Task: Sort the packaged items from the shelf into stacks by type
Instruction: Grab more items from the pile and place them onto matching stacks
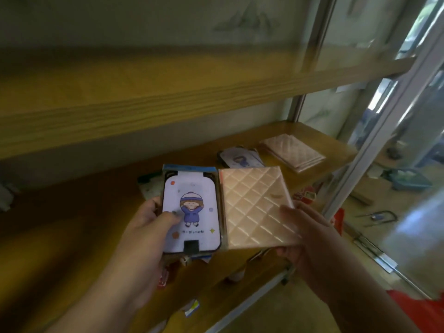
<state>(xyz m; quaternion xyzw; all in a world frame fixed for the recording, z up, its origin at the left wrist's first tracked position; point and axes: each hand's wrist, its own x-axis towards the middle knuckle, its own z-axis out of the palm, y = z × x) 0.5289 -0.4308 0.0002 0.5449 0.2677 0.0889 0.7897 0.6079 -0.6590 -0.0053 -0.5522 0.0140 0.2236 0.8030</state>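
We hold one packaged item in each hand, side by side above the front of the wooden shelf point(312, 131). Our left hand point(149, 227) grips a cartoon package point(192, 210), a dark-framed pack whose white card shows a little figure in a blue coat and striped hat; the thumb lies across the card's lower left, and the rest of the hand wraps the left edge and underside. Our right hand point(305, 234) grips a quilted pink package point(257, 207), thumb on top near the lower right corner, the other fingers hidden below it. The two items touch along their inner edges, the pink one tilted slightly to the right.

Farther back on the same shelf board lie two piles, just beside each other: a stack of cartoon packages point(237, 158) on the left and a stack of quilted pink packages point(292, 150) on the right, its layers slightly fanned. Behind our left hand, on the shelf, something pale and speckled point(150, 186) lies partly hidden, too blurred to identify. An upper shelf board point(144, 97) crosses above. Below and to the right, the floor point(413, 227) carries a blue basket point(408, 180) and some small metal tools point(377, 216).
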